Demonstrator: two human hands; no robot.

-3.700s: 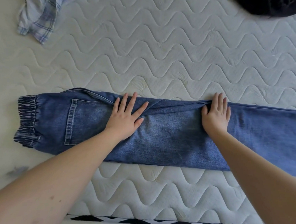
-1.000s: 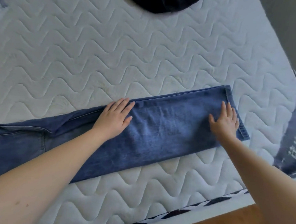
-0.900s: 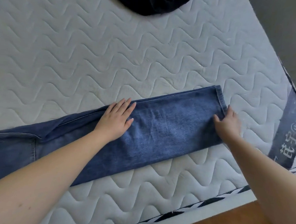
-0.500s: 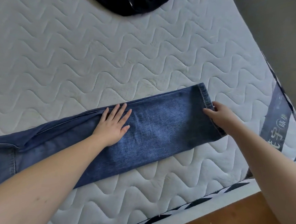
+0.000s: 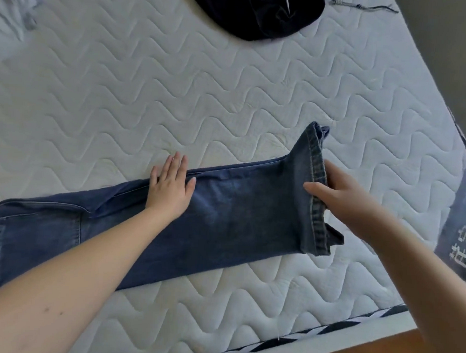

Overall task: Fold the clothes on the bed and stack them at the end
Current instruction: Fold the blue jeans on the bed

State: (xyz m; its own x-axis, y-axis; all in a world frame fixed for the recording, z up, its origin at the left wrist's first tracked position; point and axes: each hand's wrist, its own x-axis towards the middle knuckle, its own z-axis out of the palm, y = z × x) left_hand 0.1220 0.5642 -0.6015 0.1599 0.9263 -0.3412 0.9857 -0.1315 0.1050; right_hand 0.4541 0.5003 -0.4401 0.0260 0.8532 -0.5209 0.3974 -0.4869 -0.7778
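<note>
Here the left hand point(image 5: 169, 189) lies flat, fingers straight, pinning the jeans point(image 5: 238, 217) to the mattress point(image 5: 230, 95) mid-leg, seemingly as a crease line, while the right hand point(image 5: 336, 192) pinches the lifted hem, probably to fold it leftward.

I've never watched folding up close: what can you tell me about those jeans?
The jeans are blue denim, folded lengthwise leg on leg, lying across the white quilted mattress. The left hand presses flat mid-leg; the right hand grips the stitched hem, lifting it. The waist end runs out of view.
</note>
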